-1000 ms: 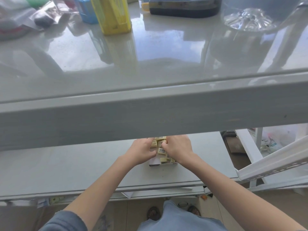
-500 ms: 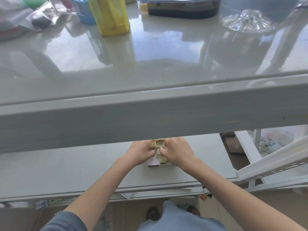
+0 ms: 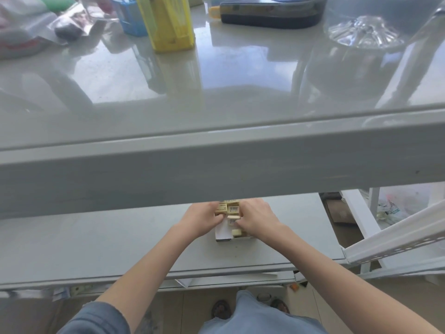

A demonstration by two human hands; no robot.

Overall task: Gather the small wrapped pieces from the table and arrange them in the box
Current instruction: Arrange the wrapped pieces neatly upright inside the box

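Observation:
A small white box (image 3: 222,233) sits on the lower grey shelf (image 3: 96,242), partly under the upper table's edge. Several small cream wrapped pieces (image 3: 233,208), some showing barcodes, are packed in its far part. My left hand (image 3: 201,218) curls against the box's left side and touches the pieces there. My right hand (image 3: 256,219) reaches in from the right, its fingers pinching one cream piece (image 3: 233,216) above the box's middle. Another piece (image 3: 236,232) lies lower in the box by my right wrist. The box's right wall is hidden by my right hand.
The glossy upper table (image 3: 216,97) spans the view, carrying a yellow container (image 3: 168,22), a blue basket (image 3: 132,18), a dark flat device (image 3: 272,13), a clear glass dish (image 3: 363,32) and plastic bags (image 3: 26,32). A white perforated rail (image 3: 395,242) juts out at right.
Both hands shifted slightly toward the far end of the box. My right hand's fingers now pinch a cream piece over the box's middle; the box stays put.

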